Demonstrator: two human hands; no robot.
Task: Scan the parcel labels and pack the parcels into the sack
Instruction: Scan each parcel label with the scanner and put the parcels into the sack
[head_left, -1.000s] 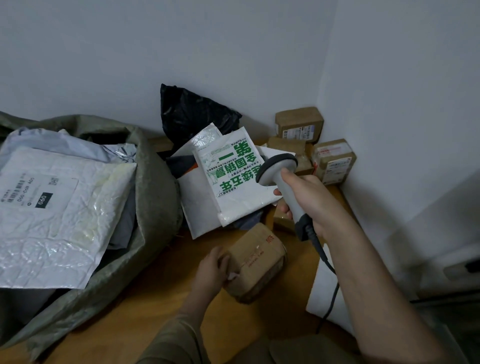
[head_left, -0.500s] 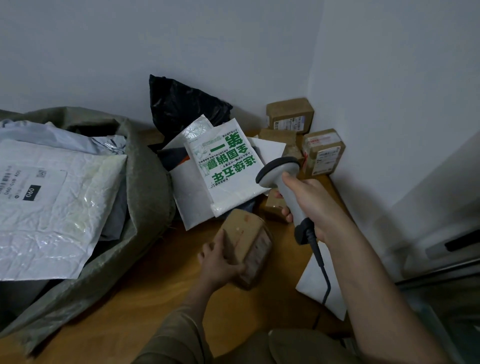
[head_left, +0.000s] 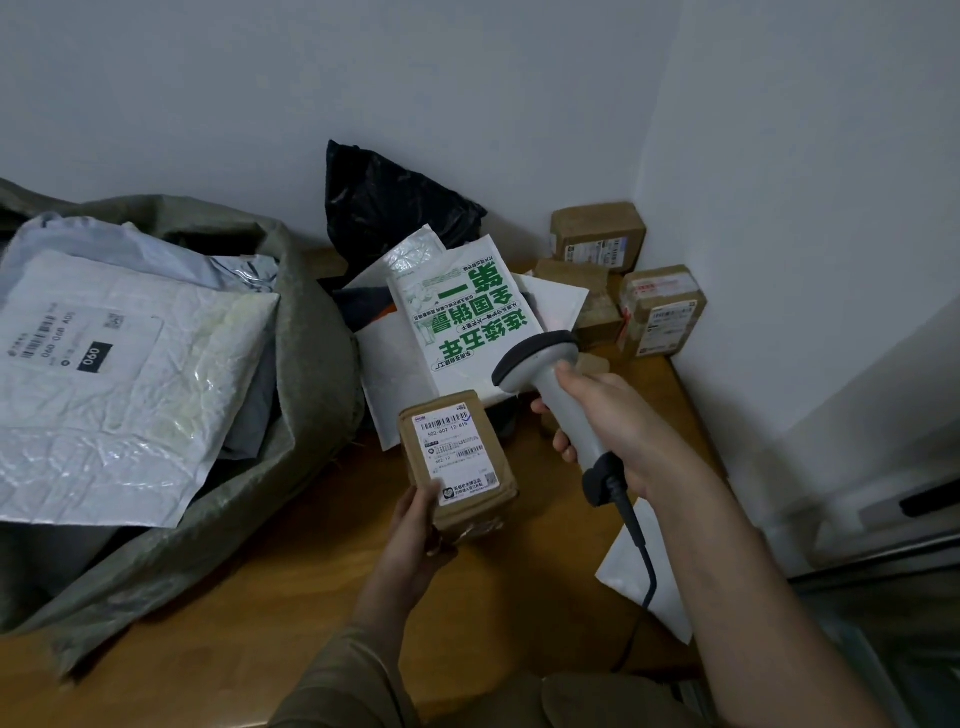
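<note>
My left hand (head_left: 415, 525) grips a small brown cardboard parcel (head_left: 457, 462) by its near end, white barcode label facing up. My right hand (head_left: 602, 421) holds a grey corded barcode scanner (head_left: 545, 374) by the handle, its head just above and right of the parcel's label. The open grey-green woven sack (head_left: 306, 332) lies at the left, with a large white bubble mailer (head_left: 119, 384) and grey bags inside it.
On the wooden floor (head_left: 249, 597) by the wall lies a pile of mailers, topped by a white one with green print (head_left: 467, 312), and a black bag (head_left: 384, 208). Three brown boxes (head_left: 597, 234) stand in the corner. A white envelope (head_left: 639, 582) lies under my right forearm.
My left hand has turned the brown parcel over so the label faces up and lifted it closer to the scanner. The scanner has stayed nearly in place.
</note>
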